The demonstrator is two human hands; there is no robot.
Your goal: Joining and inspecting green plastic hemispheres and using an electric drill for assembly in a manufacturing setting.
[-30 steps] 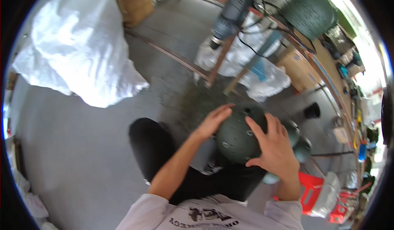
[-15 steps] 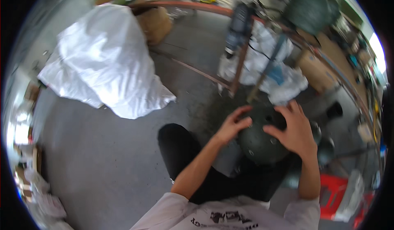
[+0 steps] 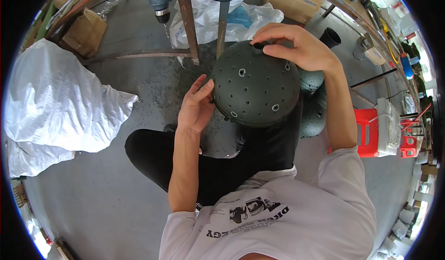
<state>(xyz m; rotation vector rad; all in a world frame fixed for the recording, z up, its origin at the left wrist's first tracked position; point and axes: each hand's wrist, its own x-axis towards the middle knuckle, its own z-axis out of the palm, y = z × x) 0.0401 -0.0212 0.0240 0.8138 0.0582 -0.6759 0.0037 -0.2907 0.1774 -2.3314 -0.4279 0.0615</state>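
A dark green dome [image 3: 255, 91], dotted with small drilled holes, rests on my thigh. White rings mark several of its holes, and a larger round opening sits in its top. My right hand [image 3: 296, 47] grips that upper end, thumb and fingers bent around the opening. At the dome's left rim, my left hand [image 3: 197, 104] holds the side with its thumb against the edge; its palm is turned up. The dome's underside is hidden.
A grey power drill [image 3: 160, 0] hangs bit-down beside a rusty metal leg [image 3: 187, 28]. More green domes [image 3: 313, 121] stand at the right, near a red stool [image 3: 366, 132]. A white sack [image 3: 60, 98] fills the left. Dark shavings [image 3: 160, 91] litter the floor. A cardboard box [image 3: 292, 0] stands behind.
The view has shifted, and the dome is now tilted with its top opening away from me. My right hand moved to that opening; my left hand slid down to the left rim.
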